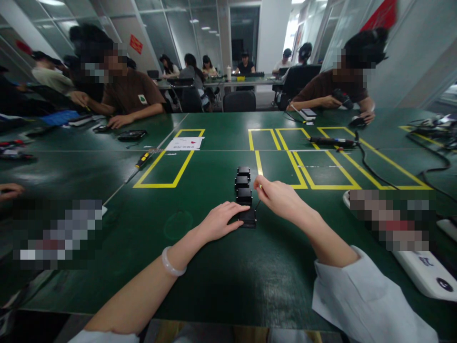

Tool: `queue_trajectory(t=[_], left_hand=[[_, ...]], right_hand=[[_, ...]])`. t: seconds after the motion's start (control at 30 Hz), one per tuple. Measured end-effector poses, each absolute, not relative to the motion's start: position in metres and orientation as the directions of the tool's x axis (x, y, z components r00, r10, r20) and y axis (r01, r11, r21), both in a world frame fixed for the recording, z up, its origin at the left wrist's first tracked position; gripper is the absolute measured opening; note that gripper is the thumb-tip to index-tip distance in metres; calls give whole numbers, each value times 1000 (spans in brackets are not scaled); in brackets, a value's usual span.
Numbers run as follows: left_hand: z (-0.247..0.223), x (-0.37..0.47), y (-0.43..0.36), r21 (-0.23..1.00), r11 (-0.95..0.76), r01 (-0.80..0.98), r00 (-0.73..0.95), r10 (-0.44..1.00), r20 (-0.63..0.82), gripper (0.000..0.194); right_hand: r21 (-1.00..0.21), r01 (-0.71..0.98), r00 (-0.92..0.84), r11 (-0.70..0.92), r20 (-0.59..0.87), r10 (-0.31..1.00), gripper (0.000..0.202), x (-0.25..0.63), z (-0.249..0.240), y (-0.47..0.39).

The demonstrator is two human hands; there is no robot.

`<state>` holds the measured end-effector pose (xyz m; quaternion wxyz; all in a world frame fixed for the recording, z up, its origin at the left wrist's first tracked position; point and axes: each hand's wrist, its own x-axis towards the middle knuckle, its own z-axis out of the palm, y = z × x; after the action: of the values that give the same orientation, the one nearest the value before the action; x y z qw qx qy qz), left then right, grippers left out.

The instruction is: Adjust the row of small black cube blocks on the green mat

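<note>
Down the middle of the green table runs a row of several black box-shaped blocks [244, 194], stepped and joined or set close together. My left hand [228, 216] lies against the nearest block [247, 218], with fingers over its top and the thumb at its near left side, holding it steady. To the right, my right hand [271, 193] is closed in a pinch. A thin dark rod [257, 204], perhaps a hex key, slants from under its fingers to the right side of the nearest block. The rod's upper end is hidden in the hand.
Yellow tape [154, 185] marks rectangles on the table. A paper sheet [184, 143], a yellow-black screwdriver [143, 160] and a corded black electric screwdriver [332, 142] lie farther off. White devices with blurred screens flank my arms. Two co-workers sit opposite, their hands on the table's far side.
</note>
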<state>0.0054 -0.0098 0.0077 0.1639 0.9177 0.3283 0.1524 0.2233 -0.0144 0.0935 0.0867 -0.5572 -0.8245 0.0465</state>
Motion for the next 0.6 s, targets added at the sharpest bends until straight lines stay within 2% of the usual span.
queue_trajectory(t=[0.2,0.4,0.6], left_hand=[[9,6,-10,404,-731,550,739,651,173,41],[9,6,-11,399,-735,548,739,649,181,40],[7,5,-10,399,-737,545,739,647,186,41]], right_hand=[[-180,910,-359,373,105,927,22,223,91,-13],[-157,926,-336,344,74,939,31,221,92,-12],[-137,926,-344,352,76,936,25,223,91,-12]])
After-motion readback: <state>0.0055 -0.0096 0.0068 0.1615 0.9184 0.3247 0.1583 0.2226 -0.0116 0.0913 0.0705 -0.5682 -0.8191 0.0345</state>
